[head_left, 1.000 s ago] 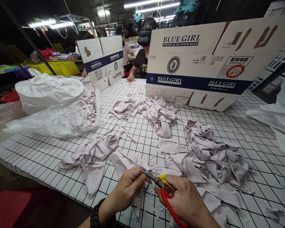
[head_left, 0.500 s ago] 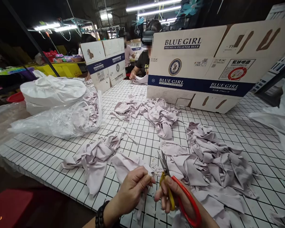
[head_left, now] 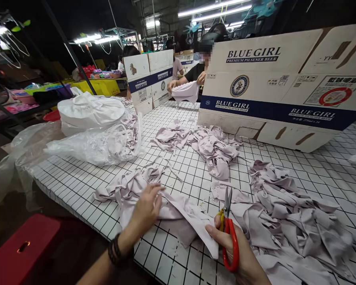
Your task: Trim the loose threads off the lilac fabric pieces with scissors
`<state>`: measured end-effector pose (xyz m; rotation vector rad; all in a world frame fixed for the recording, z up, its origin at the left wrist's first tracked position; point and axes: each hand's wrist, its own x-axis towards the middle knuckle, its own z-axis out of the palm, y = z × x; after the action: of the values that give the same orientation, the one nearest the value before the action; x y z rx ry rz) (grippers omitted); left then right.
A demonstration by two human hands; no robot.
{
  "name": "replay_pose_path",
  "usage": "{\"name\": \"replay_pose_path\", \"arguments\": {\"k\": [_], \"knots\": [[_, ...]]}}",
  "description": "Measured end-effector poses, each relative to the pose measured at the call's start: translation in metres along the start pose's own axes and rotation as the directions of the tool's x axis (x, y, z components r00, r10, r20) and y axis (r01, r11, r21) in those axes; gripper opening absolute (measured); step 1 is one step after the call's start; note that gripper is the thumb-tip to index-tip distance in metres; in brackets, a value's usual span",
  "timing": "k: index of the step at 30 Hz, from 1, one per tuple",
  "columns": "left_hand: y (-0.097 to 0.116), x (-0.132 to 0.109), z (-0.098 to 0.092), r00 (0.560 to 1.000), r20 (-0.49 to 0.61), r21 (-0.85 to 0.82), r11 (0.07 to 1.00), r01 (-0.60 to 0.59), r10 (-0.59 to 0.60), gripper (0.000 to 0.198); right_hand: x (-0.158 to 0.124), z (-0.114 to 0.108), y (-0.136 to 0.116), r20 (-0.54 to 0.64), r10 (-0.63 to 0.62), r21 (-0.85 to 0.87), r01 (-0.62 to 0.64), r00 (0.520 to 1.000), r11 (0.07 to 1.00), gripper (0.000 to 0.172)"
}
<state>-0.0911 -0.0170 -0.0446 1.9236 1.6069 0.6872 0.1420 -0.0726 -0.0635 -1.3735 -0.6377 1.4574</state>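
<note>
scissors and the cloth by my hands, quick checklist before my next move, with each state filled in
1. Scissors held in right hand: ok.
2. Blades apart from left hand: ok, they point forward, away from it.
3. Blades fully closed: not ok, the tips stand slightly apart.
4. Left fingers gripping the cloth piece: cannot tell, the fingertips are at its far end.
5. Table free of loose scraps: not ok, small bits lie about.

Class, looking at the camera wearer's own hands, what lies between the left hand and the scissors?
In the head view, a pale lilac cloth piece lies between the left hand and the scissors in the right hand.
</note>
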Motion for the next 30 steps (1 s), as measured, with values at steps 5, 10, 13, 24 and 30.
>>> {"name": "replay_pose_path", "arguments": {"k": [5, 10, 13, 24, 30], "knots": [[-0.028, 0.065, -0.022, 0.93, 0.365, 0.14, 0.99, -0.016, -0.037, 0.038, -0.007, 0.0, -0.001, 0.014, -0.013, -0.057, 0.013, 1.0, 0.998, 0.035], [-0.024, 0.091, -0.037, 0.738, 0.671, 0.091, 0.996, 0.009, -0.068, 0.053, -0.007, -0.006, 0.002, 0.004, -0.053, -0.118, 0.053, 0.999, 0.992, 0.036], [-0.015, 0.092, -0.055, 0.624, 0.778, 0.043, 0.997, 0.065, -0.074, 0.053, -0.003, -0.013, -0.001, -0.04, -0.06, -0.042, 0.058, 0.997, 0.997, 0.039], [0.061, 0.015, -0.033, 0.767, 0.626, -0.71, 0.512, 0.484, 0.141, 0.033, 0.027, -0.009, -0.048, -0.135, -0.222, -0.416, 0.148, 0.966, 0.897, 0.037], [0.076, -0.015, 0.014, 0.778, 0.599, -0.8, 0.185, 0.57, 0.191, 0.033, 0.003, -0.001, -0.045, -0.211, -0.468, -0.562, 0.285, 0.858, 0.777, 0.03]]}}
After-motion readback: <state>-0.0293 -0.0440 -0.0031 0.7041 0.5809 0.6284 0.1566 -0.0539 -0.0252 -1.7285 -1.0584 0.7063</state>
